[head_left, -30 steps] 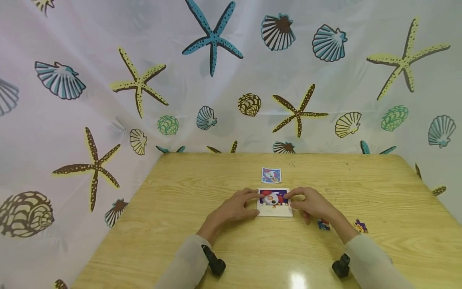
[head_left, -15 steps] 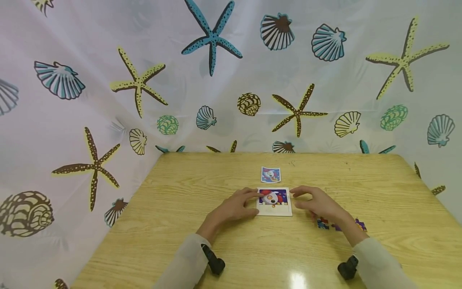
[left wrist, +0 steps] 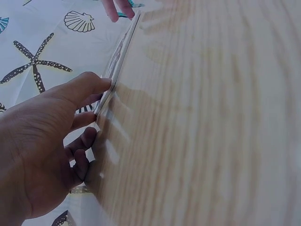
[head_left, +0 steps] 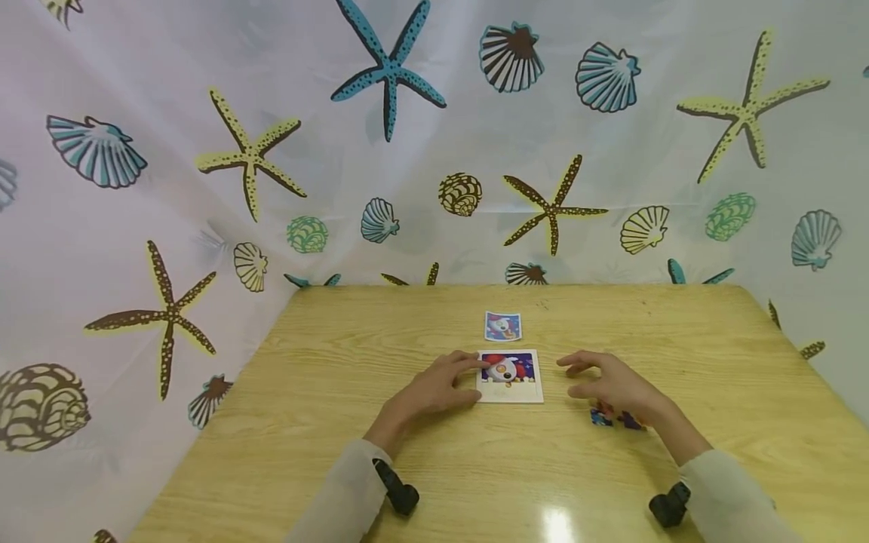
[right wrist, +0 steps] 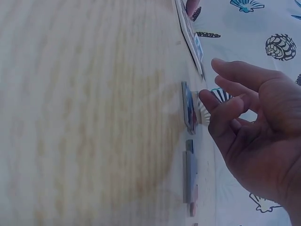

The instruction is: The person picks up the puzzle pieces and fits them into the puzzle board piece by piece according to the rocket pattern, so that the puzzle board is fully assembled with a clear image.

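Note:
A small jigsaw puzzle board (head_left: 509, 394) lies flat on the table, its upper half filled with a cartoon picture and its lower half bare white. My left hand (head_left: 441, 385) holds the board's left edge, thumb at the near corner and a finger over the picture. To the right of the board, my right hand (head_left: 614, 383) hovers with relaxed, bent fingers and nothing between them. Loose puzzle pieces, one bluish (head_left: 600, 417) and one purple (head_left: 633, 421), lie beneath it, partly hidden. In the right wrist view a piece (right wrist: 189, 108) lies by the fingertips, apparently not gripped.
A small picture card (head_left: 503, 326) with a similar cartoon lies just behind the board. The wood-grain table (head_left: 339, 339) ends at a hanging white curtain (head_left: 421, 249) printed with starfish and shells. Dark wrist cameras (head_left: 402, 498) sit at both cuffs.
My right hand has lifted off the puzzle picture and moved right, over the loose pieces. My left hand keeps its place on the board. The head view has shifted slightly.

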Demonstrator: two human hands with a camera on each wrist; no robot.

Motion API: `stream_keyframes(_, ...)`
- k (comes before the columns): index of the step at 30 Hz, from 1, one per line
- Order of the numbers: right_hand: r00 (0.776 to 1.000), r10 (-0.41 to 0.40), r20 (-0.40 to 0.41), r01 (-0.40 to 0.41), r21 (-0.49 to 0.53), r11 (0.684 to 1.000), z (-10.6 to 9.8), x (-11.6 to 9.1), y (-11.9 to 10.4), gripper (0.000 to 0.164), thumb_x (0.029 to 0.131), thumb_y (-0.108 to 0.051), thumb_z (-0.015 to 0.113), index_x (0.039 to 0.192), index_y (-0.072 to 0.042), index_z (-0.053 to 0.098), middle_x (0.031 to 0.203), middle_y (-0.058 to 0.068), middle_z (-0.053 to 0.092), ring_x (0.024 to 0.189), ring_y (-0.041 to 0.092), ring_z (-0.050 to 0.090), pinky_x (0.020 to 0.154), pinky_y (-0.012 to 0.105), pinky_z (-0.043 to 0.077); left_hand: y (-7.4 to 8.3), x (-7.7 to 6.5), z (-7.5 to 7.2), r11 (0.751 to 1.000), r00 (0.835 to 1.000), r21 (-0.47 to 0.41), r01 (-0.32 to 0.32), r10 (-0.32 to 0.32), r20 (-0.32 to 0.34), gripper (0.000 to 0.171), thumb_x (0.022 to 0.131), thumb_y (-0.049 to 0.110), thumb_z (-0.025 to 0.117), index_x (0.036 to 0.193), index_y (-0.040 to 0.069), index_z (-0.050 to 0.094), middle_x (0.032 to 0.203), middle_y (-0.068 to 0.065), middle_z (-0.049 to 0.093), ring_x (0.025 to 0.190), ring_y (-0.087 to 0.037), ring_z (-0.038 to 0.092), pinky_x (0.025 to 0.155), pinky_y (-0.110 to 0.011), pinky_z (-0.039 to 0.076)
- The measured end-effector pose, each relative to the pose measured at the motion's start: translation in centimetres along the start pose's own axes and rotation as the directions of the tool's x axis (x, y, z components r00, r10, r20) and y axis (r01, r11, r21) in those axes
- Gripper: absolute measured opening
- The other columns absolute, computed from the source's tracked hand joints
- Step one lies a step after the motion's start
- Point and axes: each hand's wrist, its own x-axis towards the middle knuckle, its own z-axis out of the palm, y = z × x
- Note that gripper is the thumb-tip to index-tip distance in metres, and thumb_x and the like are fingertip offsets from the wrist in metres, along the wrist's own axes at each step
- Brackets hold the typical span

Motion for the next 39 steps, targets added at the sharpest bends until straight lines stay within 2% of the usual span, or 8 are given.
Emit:
stream_keyframes(8,1.000,-0.008,0.002,0.008,-0.045,0.999,-0.6,-0.7,0.4,0.044,0.099,-0.012,0.071,0.140,-0.004,0.061,0.127,0.024,0.059,0.049,0.014,0.043,0.044,0.028,0.042,0.1,-0.1,-0.1,1.000,1.000,-0.005,0.004,-0.004,0.002,0.058,0.097,0.040,0.069,0.153,0.028,0.054,0.163,-0.004,0.040,0.151,-0.031,0.033,0.118,-0.057,0.034)
stream_keyframes(15,0.999,0.017,0.034,-0.015,-0.047,0.999,-1.0,-1.9,0.7,0.040,0.096,-0.013,0.075,0.134,-0.006,0.064,0.121,0.022,0.056,0.046,0.012,0.037,0.043,0.025,0.038,0.1,-0.2,-0.1,1.000,1.000,-0.019,-0.002,0.002,-0.002,0.059,0.097,0.039,0.069,0.153,0.028,0.054,0.162,-0.004,0.041,0.150,-0.031,0.035,0.117,-0.057,0.034)
stream_keyframes(18,0.999,-0.006,0.041,0.009,-0.079,0.997,-1.2,-2.3,0.9,0.041,0.094,-0.013,0.077,0.132,-0.005,0.065,0.119,0.020,0.057,0.063,0.015,0.047,0.049,0.026,0.041,0.2,-0.2,-0.1,1.000,1.000,-0.016,-0.003,0.003,-0.001,0.059,0.097,0.040,0.069,0.153,0.027,0.054,0.163,-0.004,0.041,0.151,-0.031,0.034,0.117,-0.057,0.034)
stream_keyframes(20,0.998,-0.031,0.050,0.036,-0.103,0.994,-1.4,-2.7,1.0,0.041,0.092,-0.014,0.079,0.130,-0.004,0.066,0.118,0.018,0.058,0.081,0.021,0.052,0.060,0.029,0.045,0.2,-0.2,-0.1,1.000,1.000,-0.011,-0.003,0.003,0.003,0.059,0.098,0.040,0.068,0.153,0.027,0.053,0.164,-0.004,0.040,0.151,-0.031,0.033,0.118,-0.057,0.033)
stream_keyframes(22,0.997,-0.055,0.058,0.063,-0.133,0.989,-1.6,-3.0,1.1,0.040,0.091,-0.014,0.080,0.128,-0.004,0.068,0.116,0.016,0.060,0.100,0.025,0.052,0.072,0.032,0.047,0.2,-0.2,-0.2,1.000,1.000,-0.006,-0.004,0.004,0.004,0.059,0.098,0.039,0.068,0.154,0.027,0.053,0.164,-0.004,0.040,0.152,-0.031,0.033,0.118,-0.057,0.033)
stream_keyframes(24,0.995,-0.070,0.065,0.079,-0.151,0.985,-1.8,-3.2,1.1,0.041,0.090,-0.015,0.082,0.127,-0.004,0.068,0.116,0.014,0.061,0.107,0.028,0.052,0.082,0.036,0.047,0.0,-0.2,-0.2,1.000,1.000,0.001,-0.004,0.004,0.004,0.059,0.098,0.040,0.068,0.154,0.027,0.053,0.164,-0.004,0.039,0.152,-0.031,0.032,0.118,-0.057,0.033)
stream_keyframes(29,0.993,-0.088,0.074,0.100,-0.179,0.979,-2.2,-3.6,1.4,0.041,0.088,-0.015,0.083,0.126,-0.006,0.069,0.117,0.011,0.063,0.109,0.028,0.053,0.093,0.045,0.045,-0.1,-0.1,-0.3,1.000,1.000,0.007,-0.003,0.003,0.006,0.059,0.099,0.041,0.068,0.154,0.029,0.052,0.165,-0.002,0.037,0.152,-0.030,0.032,0.118,-0.057,0.032)
stream_keyframes(39,0.985,-0.122,0.122,0.144,-0.190,0.971,-2.0,-4.3,1.2,0.039,0.087,-0.010,0.083,0.123,-0.003,0.070,0.114,0.010,0.065,0.107,0.027,0.054,0.092,0.048,0.045,0.2,-0.2,-0.2,1.000,1.000,-0.004,0.004,-0.004,0.005,0.059,0.098,0.039,0.068,0.154,0.028,0.053,0.164,-0.004,0.038,0.152,-0.033,0.032,0.118,-0.060,0.032)
